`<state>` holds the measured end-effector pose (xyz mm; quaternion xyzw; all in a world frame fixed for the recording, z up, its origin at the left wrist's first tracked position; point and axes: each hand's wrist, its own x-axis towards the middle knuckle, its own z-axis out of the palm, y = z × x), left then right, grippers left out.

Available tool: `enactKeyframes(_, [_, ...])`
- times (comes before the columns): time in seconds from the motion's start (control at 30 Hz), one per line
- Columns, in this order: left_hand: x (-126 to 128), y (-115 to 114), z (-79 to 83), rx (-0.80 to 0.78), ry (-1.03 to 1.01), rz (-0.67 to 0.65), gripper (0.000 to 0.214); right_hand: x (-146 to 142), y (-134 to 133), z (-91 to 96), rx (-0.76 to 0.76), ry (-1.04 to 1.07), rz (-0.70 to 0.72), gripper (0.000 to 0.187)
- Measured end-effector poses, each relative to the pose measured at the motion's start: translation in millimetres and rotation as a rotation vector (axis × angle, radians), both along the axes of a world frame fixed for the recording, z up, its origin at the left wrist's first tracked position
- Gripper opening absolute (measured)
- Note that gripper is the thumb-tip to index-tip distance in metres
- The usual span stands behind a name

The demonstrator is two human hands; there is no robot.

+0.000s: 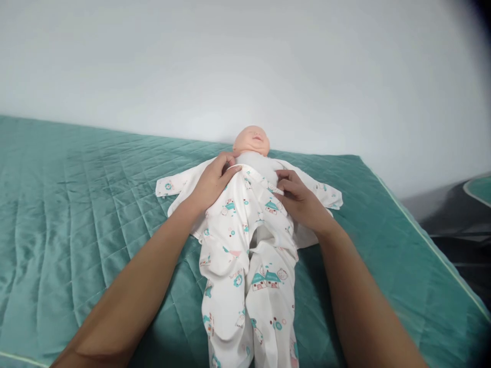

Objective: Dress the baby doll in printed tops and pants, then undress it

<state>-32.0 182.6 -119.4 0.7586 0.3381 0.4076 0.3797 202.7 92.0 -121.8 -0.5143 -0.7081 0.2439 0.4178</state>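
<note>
A baby doll lies on its back, head at the far end, dressed in white printed clothes. Printed baby pants cover its legs and reach up over its belly. At the pants' upper left edge, my left hand has its thumb on the waistband and its fingers curled, closed on the cloth. My right hand pinches the waistband on the other side. A matching baby shirt is spread open beneath the doll, sleeves stretched to both sides. The doll's pale chest shows between the shirt's halves. Both hands' fingertips are partly hidden.
A green quilted bedspread lies under the doll, with light piping along its right edge. Behind it rises a plain white wall. At the far right stands another green-topped piece with dark shapes below.
</note>
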Motion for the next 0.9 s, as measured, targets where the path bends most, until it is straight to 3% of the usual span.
enactKeyframes(0.27, [1.9,3.9,-1.8,0.05,-0.007,-0.017,0.015,-10.4,1.6,-2.6,0.113,-0.024,-0.148,0.034])
enactKeyframes(0.4, [2.3,8.0,-3.7,0.022,0.041,-0.003,0.016,-15.2,8.5,-0.9,0.082,-0.057,-0.262,0.029])
enactKeyframes(0.57, [2.1,13.4,-4.4,-0.005,0.094,0.077,0.016,-15.9,26.5,1.5,0.042,-0.169,-0.42,0.038])
enactKeyframes(0.9, [6.4,44.4,-21.3,0.098,0.217,0.28,0.02,-14.5,55.0,3.3,-0.003,-0.189,-0.465,0.041])
